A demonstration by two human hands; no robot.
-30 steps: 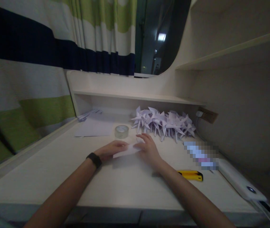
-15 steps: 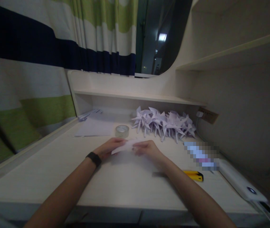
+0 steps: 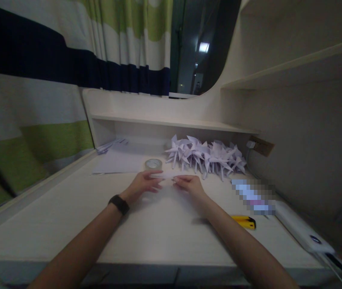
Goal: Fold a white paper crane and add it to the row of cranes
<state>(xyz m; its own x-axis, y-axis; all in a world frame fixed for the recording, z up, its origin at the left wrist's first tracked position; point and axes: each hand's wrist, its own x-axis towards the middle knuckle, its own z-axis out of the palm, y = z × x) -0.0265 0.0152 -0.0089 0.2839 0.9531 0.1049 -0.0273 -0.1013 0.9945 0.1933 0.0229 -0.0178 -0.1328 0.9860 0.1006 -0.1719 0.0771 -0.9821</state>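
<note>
Both hands, left hand (image 3: 142,185) and right hand (image 3: 189,184), pinch a white paper piece (image 3: 166,175) above the desk (image 3: 146,233); no readable writing.

Paper (image 3: 166,176) being held just before tape (image 3: 153,163); sheets (image 3: 119,162) lying left of tape; pinwheels (image 3: 207,156) lying right of it, under shelf (image 3: 173,122); knife (image 3: 243,222) lying on desk (image 3: 158,237), nearer, right.

No legible text, label, brand or number anywhere.
</note>
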